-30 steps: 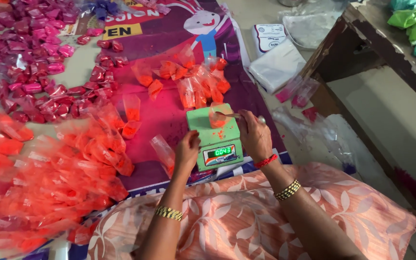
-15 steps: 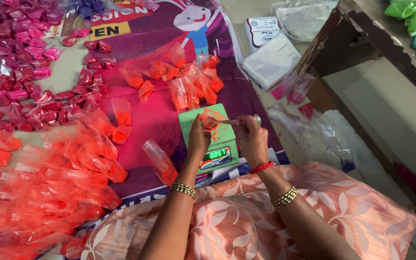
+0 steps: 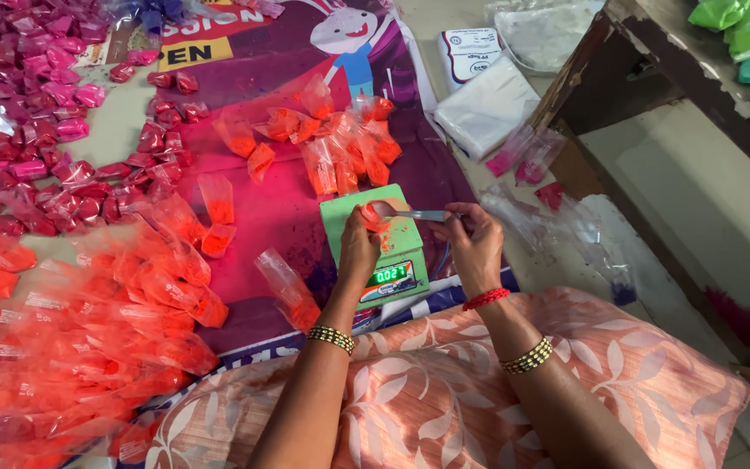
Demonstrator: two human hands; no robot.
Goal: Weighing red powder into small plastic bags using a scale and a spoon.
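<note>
Both hands had settled over the green scale (image 3: 375, 239). Left hand (image 3: 359, 247) pinched an orange pouch (image 3: 375, 214), seemingly open; right hand (image 3: 472, 239) gripped a spoon (image 3: 418, 214). Tipping slowly would suit.

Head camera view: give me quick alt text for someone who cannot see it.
Over a small green scale, the left hand holds a clear pouch of orange powder while the right hand brings a spoon to it. Filled orange packets and pink packets cover the mat.
</note>
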